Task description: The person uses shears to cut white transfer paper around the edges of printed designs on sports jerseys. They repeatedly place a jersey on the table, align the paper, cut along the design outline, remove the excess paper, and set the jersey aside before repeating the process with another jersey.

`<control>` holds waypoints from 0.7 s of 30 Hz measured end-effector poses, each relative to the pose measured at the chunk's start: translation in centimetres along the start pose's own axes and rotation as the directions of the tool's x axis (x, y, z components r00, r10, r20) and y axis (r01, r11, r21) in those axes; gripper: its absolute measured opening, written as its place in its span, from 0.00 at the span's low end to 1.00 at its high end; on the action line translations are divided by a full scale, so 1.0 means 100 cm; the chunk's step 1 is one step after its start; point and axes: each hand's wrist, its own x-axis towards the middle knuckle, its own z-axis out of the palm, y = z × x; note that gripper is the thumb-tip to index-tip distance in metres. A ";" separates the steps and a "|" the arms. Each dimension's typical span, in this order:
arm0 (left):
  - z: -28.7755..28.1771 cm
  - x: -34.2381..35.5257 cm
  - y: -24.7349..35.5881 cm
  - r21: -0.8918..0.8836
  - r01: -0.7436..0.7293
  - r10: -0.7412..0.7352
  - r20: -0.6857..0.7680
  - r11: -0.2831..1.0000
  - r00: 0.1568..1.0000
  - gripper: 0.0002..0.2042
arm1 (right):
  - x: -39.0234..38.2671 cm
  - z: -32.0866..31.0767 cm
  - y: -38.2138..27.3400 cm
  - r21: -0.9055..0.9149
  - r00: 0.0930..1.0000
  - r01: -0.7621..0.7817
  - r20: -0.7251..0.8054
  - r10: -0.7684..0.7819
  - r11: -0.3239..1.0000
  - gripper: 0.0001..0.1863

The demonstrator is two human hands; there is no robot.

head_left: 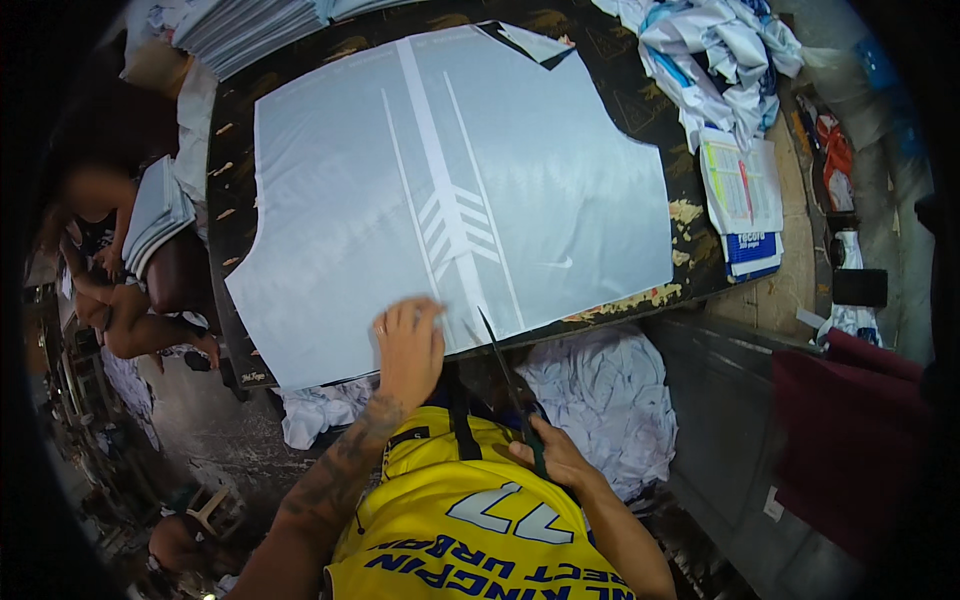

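Head view: gripping shears (506,370) in right hand (562,456), aimed lengthwise up-left of fingers (522,453) over chevron-printed fabric panel (330,210), beside unclenched left hand (408,345); white cloth heap (612,405) up-right.

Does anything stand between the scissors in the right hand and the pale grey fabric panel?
Nothing visible does. The right hand holds the scissors with the blade tip over the near part of the fabric panel; the left hand is left of the blade, not across it.
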 end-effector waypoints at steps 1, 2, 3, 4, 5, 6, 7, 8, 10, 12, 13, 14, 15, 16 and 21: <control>0.003 0.020 -0.006 0.012 0.096 -0.097 0.048 0.995 0.994 0.16 | -0.002 0.000 0.000 -0.041 0.999 -0.045 -0.005 0.045 0.998 0.39; 0.009 0.046 -0.012 0.011 0.135 -0.135 0.018 0.991 0.991 0.18 | -0.008 -0.003 0.001 -0.059 0.998 -0.056 0.014 0.056 0.997 0.38; 0.018 0.073 -0.014 -0.048 0.017 -0.011 0.131 0.999 0.991 0.17 | -0.015 -0.009 0.002 -0.101 0.994 -0.100 0.029 0.103 0.990 0.38; 0.029 0.100 -0.013 -0.110 -0.068 0.087 0.182 0.992 0.980 0.17 | -0.026 -0.015 0.004 -0.103 0.991 -0.127 0.027 0.131 0.987 0.38; 0.044 0.122 -0.005 -0.171 -0.243 0.273 0.183 0.955 0.944 0.16 | -0.034 -0.022 0.005 -0.116 0.993 -0.106 0.040 0.111 0.988 0.38; 0.049 0.139 -0.002 -0.222 -0.418 0.453 0.138 0.881 0.881 0.15 | -0.040 -0.027 0.005 -0.146 0.989 -0.124 0.056 0.133 0.982 0.38; 0.047 0.152 -0.005 -0.233 -0.352 0.388 0.132 0.907 0.912 0.14 | -0.043 -0.029 0.005 -0.210 0.976 -0.189 0.065 0.206 0.959 0.39; 0.044 0.157 -0.005 -0.245 -0.310 0.347 0.123 0.919 0.930 0.13 | -0.041 -0.029 0.003 -0.235 0.970 -0.219 0.052 0.237 0.947 0.39; 0.026 0.145 -0.009 -0.247 -0.175 0.180 -0.001 0.953 0.984 0.11 | -0.026 -0.022 -0.002 -0.105 0.997 -0.064 0.030 0.067 0.992 0.40; -0.002 0.108 -0.018 -0.250 0.111 -0.083 0.122 0.962 0.989 0.10 | -0.001 -0.008 -0.007 -0.078 0.999 -0.041 0.021 0.043 0.996 0.39; -0.013 0.083 -0.019 -0.196 0.056 -0.021 0.180 0.979 0.983 0.10 | 0.010 -0.002 -0.010 -0.065 1.000 -0.004 -0.007 0.003 0.998 0.39; -0.019 0.058 -0.018 -0.107 0.114 -0.079 0.292 0.988 0.953 0.10 | 0.021 0.003 -0.012 -0.054 1.000 0.013 -0.024 -0.014 0.998 0.39; -0.022 0.034 -0.015 -0.167 0.013 0.033 0.269 0.986 0.962 0.10 | 0.027 0.007 -0.013 -0.022 0.995 0.075 -0.062 -0.077 0.997 0.39; -0.023 0.016 -0.016 -0.242 -0.098 0.162 0.260 0.965 0.952 0.10 | 0.031 0.010 -0.014 -0.030 0.998 0.013 -0.067 -0.015 0.999 0.39; -0.014 -0.020 -0.014 -0.221 -0.051 0.142 0.419 0.974 0.897 0.14 | 0.024 0.006 -0.024 0.042 0.981 -0.188 -0.037 0.189 0.981 0.36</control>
